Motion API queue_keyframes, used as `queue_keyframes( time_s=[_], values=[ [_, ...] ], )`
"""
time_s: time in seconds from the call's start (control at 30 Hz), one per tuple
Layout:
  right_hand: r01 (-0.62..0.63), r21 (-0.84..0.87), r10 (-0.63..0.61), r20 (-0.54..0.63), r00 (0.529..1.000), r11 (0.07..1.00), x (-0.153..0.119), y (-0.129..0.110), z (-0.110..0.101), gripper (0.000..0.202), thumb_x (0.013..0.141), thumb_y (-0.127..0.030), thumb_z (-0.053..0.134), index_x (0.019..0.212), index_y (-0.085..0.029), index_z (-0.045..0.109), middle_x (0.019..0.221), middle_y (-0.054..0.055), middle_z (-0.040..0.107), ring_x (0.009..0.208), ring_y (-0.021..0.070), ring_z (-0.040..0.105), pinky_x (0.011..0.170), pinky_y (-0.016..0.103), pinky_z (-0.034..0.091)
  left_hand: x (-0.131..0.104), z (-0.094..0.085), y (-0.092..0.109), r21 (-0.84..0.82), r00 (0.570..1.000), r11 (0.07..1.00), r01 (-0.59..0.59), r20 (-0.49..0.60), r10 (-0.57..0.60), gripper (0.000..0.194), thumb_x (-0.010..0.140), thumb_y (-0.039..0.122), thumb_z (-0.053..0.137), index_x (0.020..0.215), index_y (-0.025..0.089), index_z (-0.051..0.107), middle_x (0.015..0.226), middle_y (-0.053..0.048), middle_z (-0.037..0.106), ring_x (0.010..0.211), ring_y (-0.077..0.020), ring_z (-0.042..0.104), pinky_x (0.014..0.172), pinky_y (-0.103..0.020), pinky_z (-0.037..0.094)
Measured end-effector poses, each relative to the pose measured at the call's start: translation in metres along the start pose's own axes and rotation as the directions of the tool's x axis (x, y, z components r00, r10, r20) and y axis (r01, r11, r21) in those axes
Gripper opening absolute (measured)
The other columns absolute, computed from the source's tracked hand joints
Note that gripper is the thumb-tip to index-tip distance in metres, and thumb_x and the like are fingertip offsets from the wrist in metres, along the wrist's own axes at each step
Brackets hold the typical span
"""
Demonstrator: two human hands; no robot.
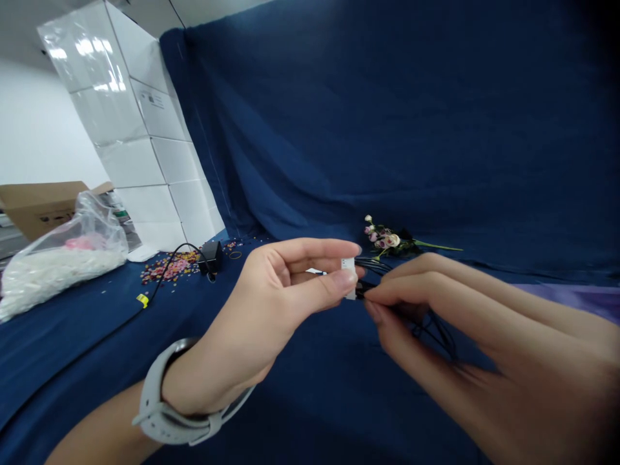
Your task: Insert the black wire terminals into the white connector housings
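My left hand (290, 284), with a grey watch strap (159, 394) at the wrist, pinches a small white piece with dark print (347, 263) between thumb and fingers. Whether this is a label or a connector I cannot tell. My right hand (450, 323) closes its fingertips on a black cable (360, 292) right beside the white piece. Loops of this cable hang under the right palm, and some strands show behind the fingers. Both hands are raised over the blue cloth, fingertips almost meeting.
Pink and white artificial flowers (387, 240) lie behind the hands. To the left are a black power adapter (210, 257) with its cord, scattered confetti (169, 268), a plastic bag of white pieces (68, 265), a cardboard box (41, 206) and stacked white boxes (145, 155). Blue cloth (411, 116) hangs behind.
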State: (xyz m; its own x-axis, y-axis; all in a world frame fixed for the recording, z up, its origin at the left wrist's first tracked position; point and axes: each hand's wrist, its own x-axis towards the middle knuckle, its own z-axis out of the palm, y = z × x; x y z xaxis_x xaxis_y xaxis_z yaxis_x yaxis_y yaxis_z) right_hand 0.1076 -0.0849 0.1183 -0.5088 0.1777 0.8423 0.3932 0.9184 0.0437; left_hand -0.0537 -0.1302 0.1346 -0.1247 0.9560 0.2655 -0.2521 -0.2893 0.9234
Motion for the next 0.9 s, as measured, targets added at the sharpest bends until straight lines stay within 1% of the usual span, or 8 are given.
queue_keyframes(
  time_s=[0.13, 0.27, 0.4, 0.53, 0.63, 0.73, 0.83, 0.9],
  values=[
    [0.016, -0.025, -0.017, -0.053, 0.998, 1.000, 0.000, 0.000, 0.002, 0.006, 0.086, -0.015, 0.056, 0.083, -0.020, 0.058, 0.079, 0.001, 0.063, 0.068, 0.0113, 0.060, 0.053, 0.024, 0.044, -0.003, 0.003, -0.003, 0.035, 0.998, 0.998, -0.049, -0.043, 0.051, 0.019, 0.066, 0.011, 0.080, 0.083, 0.019, 0.076, 0.074, 0.001, 0.072, 0.070, -0.0072, 0.065, 0.065, -0.011, 0.052],
    [-0.003, -0.002, 0.003, -0.041, 0.999, 1.000, -0.005, 0.000, 0.007, 0.012, 0.089, -0.029, 0.054, 0.082, -0.022, 0.061, 0.075, 0.003, 0.061, 0.069, 0.0154, 0.060, 0.053, 0.026, 0.045, -0.003, 0.003, -0.008, 0.070, 0.994, 0.993, -0.098, -0.049, 0.101, 0.016, 0.069, 0.019, 0.080, 0.085, 0.021, 0.076, 0.078, 0.002, 0.073, 0.071, -0.0072, 0.065, 0.066, -0.012, 0.052],
    [0.005, 0.001, -0.005, -0.026, 1.000, 1.000, -0.005, 0.000, 0.014, 0.017, 0.089, -0.035, 0.052, 0.083, -0.023, 0.063, 0.074, 0.004, 0.060, 0.069, 0.0167, 0.059, 0.055, 0.027, 0.046, 0.001, 0.002, -0.010, 0.068, 0.995, 0.995, -0.079, -0.054, 0.083, 0.016, 0.068, 0.021, 0.081, 0.084, 0.021, 0.076, 0.077, 0.001, 0.073, 0.071, -0.0088, 0.065, 0.068, -0.016, 0.053],
    [0.028, -0.021, -0.028, -0.015, 0.999, 0.999, -0.006, 0.002, 0.017, 0.014, 0.090, -0.031, 0.051, 0.086, -0.024, 0.062, 0.078, 0.004, 0.061, 0.071, 0.0168, 0.059, 0.055, 0.028, 0.046, 0.004, 0.003, -0.010, 0.029, 0.997, 0.999, -0.039, -0.064, 0.040, 0.018, 0.065, 0.019, 0.082, 0.082, 0.019, 0.076, 0.077, -0.001, 0.073, 0.072, -0.0102, 0.066, 0.071, -0.018, 0.052],
    [0.082, -0.077, -0.081, 0.014, 0.997, 0.994, -0.006, 0.005, 0.014, 0.011, 0.090, -0.020, 0.050, 0.092, -0.022, 0.060, 0.088, 0.004, 0.063, 0.074, 0.0161, 0.060, 0.054, 0.028, 0.043, 0.008, 0.001, -0.010, 0.005, 0.998, 0.999, -0.042, -0.053, 0.042, 0.018, 0.065, 0.017, 0.082, 0.082, 0.018, 0.076, 0.075, 0.000, 0.072, 0.070, -0.0101, 0.064, 0.069, -0.019, 0.051],
    [0.095, -0.124, -0.091, 0.042, 0.995, 0.988, -0.005, 0.008, 0.007, 0.015, 0.088, -0.012, 0.051, 0.099, -0.020, 0.057, 0.096, 0.005, 0.062, 0.079, 0.0151, 0.061, 0.052, 0.028, 0.039, 0.011, -0.001, -0.010, -0.001, 1.000, 1.000, -0.028, -0.012, 0.028, 0.018, 0.066, 0.016, 0.081, 0.083, 0.018, 0.075, 0.076, 0.000, 0.071, 0.070, -0.0091, 0.063, 0.067, -0.017, 0.050],
    [0.036, -0.063, -0.035, 0.019, 0.999, 0.997, 0.000, 0.010, 0.001, 0.005, 0.085, -0.017, 0.057, 0.087, -0.021, 0.055, 0.089, 0.002, 0.059, 0.071, 0.0109, 0.057, 0.051, 0.026, 0.039, 0.013, -0.004, -0.007, 0.003, 1.000, 1.000, 0.001, 0.023, -0.001, 0.017, 0.069, 0.016, 0.079, 0.085, 0.019, 0.074, 0.076, 0.002, 0.069, 0.070, -0.0070, 0.062, 0.066, -0.015, 0.049],
    [-0.049, -0.009, 0.049, -0.032, 0.998, 0.999, 0.004, 0.014, -0.001, 0.013, 0.081, -0.026, 0.064, 0.083, -0.021, 0.052, 0.087, 0.001, 0.056, 0.070, 0.0106, 0.055, 0.055, 0.026, 0.042, 0.014, -0.008, -0.002, 0.017, 0.999, 1.000, 0.004, 0.049, -0.005, 0.019, 0.071, 0.017, 0.078, 0.090, 0.020, 0.073, 0.078, 0.003, 0.069, 0.071, -0.0062, 0.062, 0.067, -0.014, 0.048]
  ],
)
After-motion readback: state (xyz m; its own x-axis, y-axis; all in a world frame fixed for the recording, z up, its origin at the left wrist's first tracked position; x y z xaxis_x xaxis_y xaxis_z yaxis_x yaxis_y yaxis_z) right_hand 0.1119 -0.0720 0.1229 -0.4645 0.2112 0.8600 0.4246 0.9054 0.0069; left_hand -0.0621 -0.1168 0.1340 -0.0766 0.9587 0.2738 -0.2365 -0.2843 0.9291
